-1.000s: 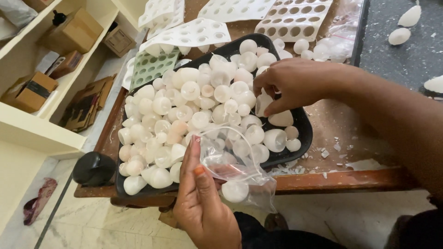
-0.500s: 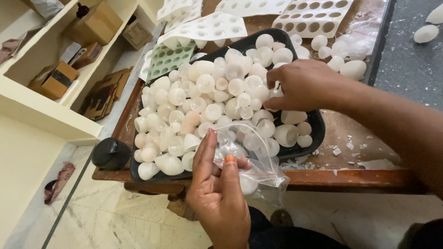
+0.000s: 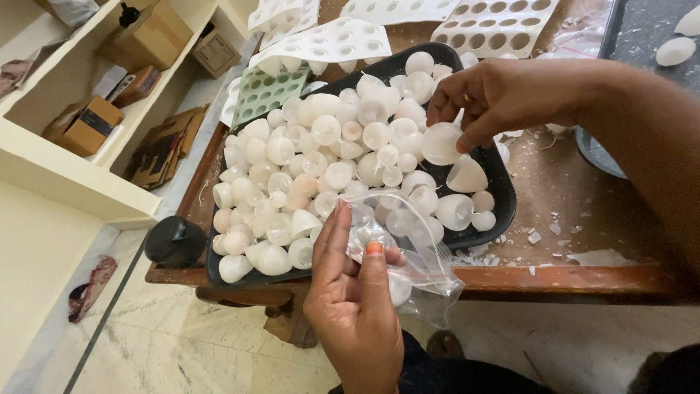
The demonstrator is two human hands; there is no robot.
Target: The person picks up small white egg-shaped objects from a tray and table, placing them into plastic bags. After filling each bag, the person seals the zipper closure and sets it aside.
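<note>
Worn wooden bench (image 3: pixel 583 277), flecked with white chips, under both hands; pale shelves off to the left. Left hand (image 3: pixel 354 292) pinching open a clear bag (image 3: pixel 408 248), right hand (image 3: pixel 503 95) clamped on a white, probably wax, shell (image 3: pixel 441 142) above the black tray (image 3: pixel 503 191). Best kept: bag mouth wide, directly beneath the shell.

We look down on a tray (image 3: pixel 490 171) at the near edge of a wooden table (image 3: pixel 583 219), and we place everything from that tray. In it lies a heap of small moulded shells (image 3: pixel 321 175). Behind it lie mould sheets (image 3: pixel 496 25). To its left stand shelves (image 3: pixel 80 175) with boxes (image 3: pixel 153 36) on them. At its near rim our left hand (image 3: pixel 354 306) holds a plastic bag (image 3: pixel 408 241). Over its right part our right hand (image 3: pixel 503 95) pinches one shell (image 3: pixel 442 143).
</note>
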